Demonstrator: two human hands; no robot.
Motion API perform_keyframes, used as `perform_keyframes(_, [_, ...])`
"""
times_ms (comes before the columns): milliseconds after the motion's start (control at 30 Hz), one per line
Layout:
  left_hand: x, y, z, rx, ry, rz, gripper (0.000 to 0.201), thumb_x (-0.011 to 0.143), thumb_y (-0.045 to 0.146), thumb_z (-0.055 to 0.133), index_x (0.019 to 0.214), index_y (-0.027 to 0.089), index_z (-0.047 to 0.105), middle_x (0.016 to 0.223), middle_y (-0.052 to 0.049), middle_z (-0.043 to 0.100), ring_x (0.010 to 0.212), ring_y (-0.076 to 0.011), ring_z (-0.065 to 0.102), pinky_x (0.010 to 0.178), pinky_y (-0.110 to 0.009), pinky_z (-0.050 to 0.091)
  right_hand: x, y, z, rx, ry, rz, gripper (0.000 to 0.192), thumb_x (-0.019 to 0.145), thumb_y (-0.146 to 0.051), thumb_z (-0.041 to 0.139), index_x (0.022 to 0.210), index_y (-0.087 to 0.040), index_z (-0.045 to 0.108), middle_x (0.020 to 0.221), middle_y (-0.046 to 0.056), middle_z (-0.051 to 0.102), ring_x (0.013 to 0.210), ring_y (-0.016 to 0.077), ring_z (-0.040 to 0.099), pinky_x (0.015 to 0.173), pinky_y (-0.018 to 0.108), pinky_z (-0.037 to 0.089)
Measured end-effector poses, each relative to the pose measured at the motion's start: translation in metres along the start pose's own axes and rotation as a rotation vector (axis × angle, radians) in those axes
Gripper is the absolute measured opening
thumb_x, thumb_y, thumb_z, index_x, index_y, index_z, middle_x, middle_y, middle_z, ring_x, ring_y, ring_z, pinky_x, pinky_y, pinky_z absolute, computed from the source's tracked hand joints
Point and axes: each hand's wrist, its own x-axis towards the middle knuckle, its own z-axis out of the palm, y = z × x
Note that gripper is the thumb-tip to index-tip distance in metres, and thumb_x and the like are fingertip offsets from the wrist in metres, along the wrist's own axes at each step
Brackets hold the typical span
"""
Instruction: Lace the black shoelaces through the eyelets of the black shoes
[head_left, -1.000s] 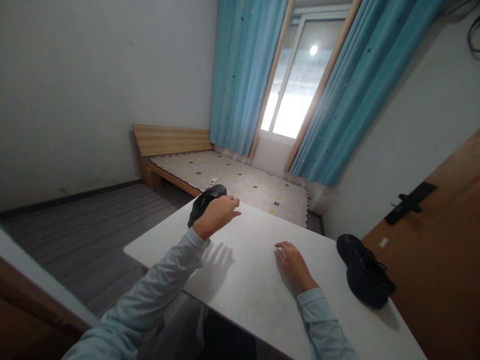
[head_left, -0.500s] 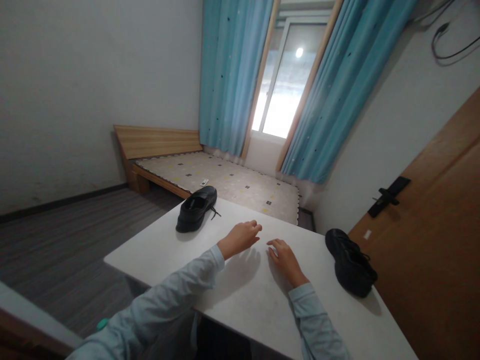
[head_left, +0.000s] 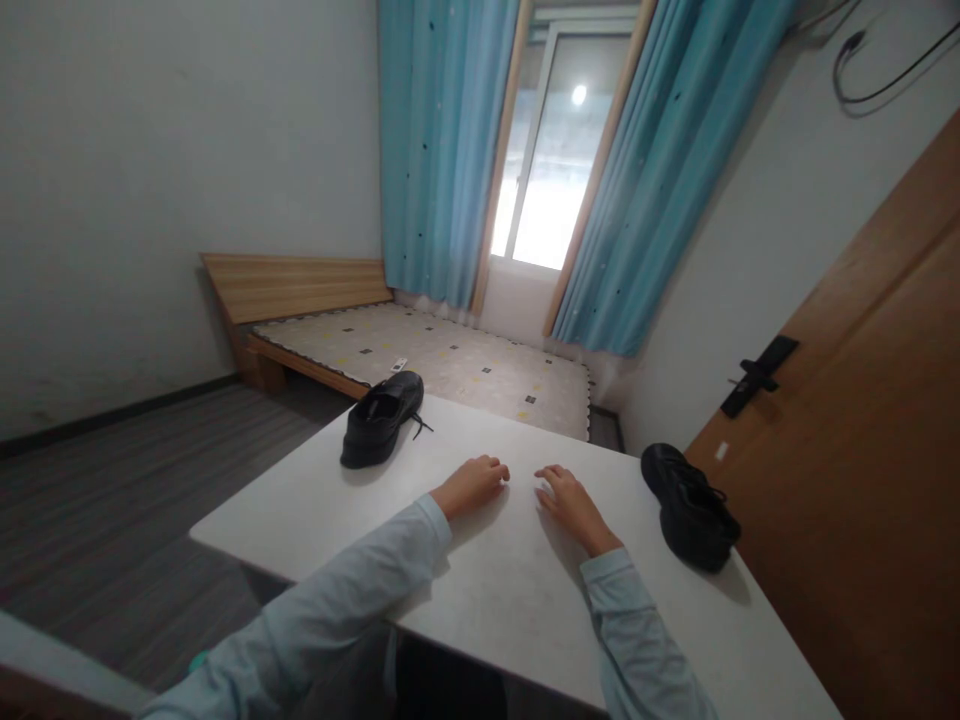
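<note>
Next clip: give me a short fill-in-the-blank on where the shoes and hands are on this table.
1. Both shoes on the white table are ____ in colour.
2. The left hand and right hand rest on the table, holding ____.
3. The shoe with loose laces lies nearer the ____ hand.
4. The other shoe sits at the table edge nearest the wooden ____.

Missing words: black; nothing; left; door

The single head camera looks forward and down from close above the white table (head_left: 487,600), facing the window (head_left: 544,170) across the room.
</note>
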Motion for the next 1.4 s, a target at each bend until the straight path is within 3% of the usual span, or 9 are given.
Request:
perform_keyframes(133, [-0.002, 0.000, -0.001, -0.017, 0.010, 0.034, 0.019, 0.084, 0.018, 0.050, 0.096, 0.017, 0.065, 0.098, -0.009, 0.064, 0.091, -0.0189, 0.058, 0.082, -0.030, 0.046, -0.003, 0.018, -0.016, -0.041, 0.010, 0.009, 0.031, 0.082, -0.019, 0.052, 0.112, -0.018, 0.059, 0.113, 0.011, 0.062, 0.104, 0.0237, 0.059, 0.088, 0.035, 0.047])
perform_keyframes(267, [-0.003, -0.001, -0.002, -0.022, 0.009, 0.035, 0.019, 0.084, 0.017, 0.050, 0.095, 0.017, 0.066, 0.097, -0.008, 0.064, 0.090, -0.0186, 0.058, 0.081, -0.029, 0.046, -0.016, 0.054, -0.047, -0.176, 0.091, 0.097, 0.034, 0.077, -0.023, 0.057, 0.110, -0.018, 0.061, 0.118, 0.018, 0.060, 0.109, 0.0302, 0.057, 0.089, 0.040, 0.046])
perform_keyframes(467, [-0.001, -0.004, 0.002, -0.022, 0.014, 0.042, 0.020, 0.084, 0.017, 0.050, 0.095, 0.019, 0.066, 0.098, -0.007, 0.064, 0.089, -0.0184, 0.058, 0.080, -0.029, 0.046, -0.069, 0.125, -0.091, -0.455, 0.181, 0.277, 0.041, 0.077, -0.033, 0.053, 0.115, -0.017, 0.056, 0.116, 0.019, 0.061, 0.107, 0.0338, 0.058, 0.083, 0.045, 0.047])
perform_keyframes(600, [0.000, -0.005, 0.004, -0.036, 0.015, 0.051, 0.019, 0.083, 0.017, 0.050, 0.094, 0.018, 0.066, 0.098, -0.008, 0.064, 0.089, -0.0183, 0.058, 0.080, -0.029, 0.046, -0.106, 0.169, -0.098, -0.395, 0.195, 0.382, 0.044, 0.076, -0.039, 0.051, 0.112, -0.013, 0.055, 0.113, 0.021, 0.061, 0.100, 0.0329, 0.061, 0.079, 0.043, 0.049])
perform_keyframes(733, [0.000, -0.006, 0.005, -0.052, 0.021, 0.061, 0.020, 0.083, 0.017, 0.049, 0.095, 0.017, 0.066, 0.098, -0.008, 0.064, 0.089, -0.0180, 0.058, 0.080, -0.028, 0.046, -0.119, 0.192, -0.093, -0.230, 0.174, 0.420, 0.036, 0.066, -0.043, 0.058, 0.090, -0.017, 0.062, 0.098, 0.019, 0.067, 0.094, 0.0333, 0.063, 0.079, 0.043, 0.049])
perform_keyframes(867, [0.000, -0.006, 0.006, -0.062, 0.016, 0.052, 0.020, 0.083, 0.018, 0.049, 0.094, 0.017, 0.066, 0.097, -0.008, 0.064, 0.089, -0.0182, 0.058, 0.080, -0.029, 0.046, -0.117, 0.193, -0.091, -0.112, 0.149, 0.445, 0.037, 0.060, -0.048, 0.061, 0.080, -0.018, 0.065, 0.089, 0.015, 0.069, 0.087, 0.0333, 0.065, 0.074, 0.041, 0.049])
perform_keyframes(1067, [0.000, -0.007, 0.008, -0.085, 0.027, 0.037, 0.020, 0.083, 0.018, 0.049, 0.094, 0.018, 0.067, 0.098, -0.008, 0.064, 0.090, -0.0186, 0.058, 0.080, -0.029, 0.046, -0.117, 0.177, -0.090, -0.188, 0.158, 0.501, 0.041, 0.067, -0.050, 0.056, 0.082, -0.014, 0.068, 0.082, 0.014, 0.067, 0.077, 0.0297, 0.063, 0.063, 0.036, 0.044])
perform_keyframes(1233, [0.000, -0.005, 0.006, -0.084, 0.020, 0.032, 0.020, 0.082, 0.016, 0.050, 0.093, 0.017, 0.067, 0.096, -0.008, 0.065, 0.089, -0.0188, 0.058, 0.080, -0.029, 0.046, -0.109, 0.151, -0.089, -0.420, 0.198, 0.488, 0.039, 0.077, -0.051, 0.050, 0.087, -0.018, 0.068, 0.087, 0.012, 0.066, 0.088, 0.0308, 0.059, 0.073, 0.041, 0.038])
perform_keyframes(1400, [-0.002, -0.003, 0.002, -0.080, 0.026, 0.044, 0.020, 0.082, 0.016, 0.050, 0.092, 0.017, 0.067, 0.095, -0.008, 0.065, 0.087, -0.0186, 0.059, 0.079, -0.029, 0.046, -0.086, 0.114, -0.088, -0.437, 0.278, 0.367, 0.041, 0.084, -0.053, 0.044, 0.082, -0.019, 0.068, 0.087, 0.011, 0.067, 0.090, 0.0291, 0.057, 0.076, 0.042, 0.033])
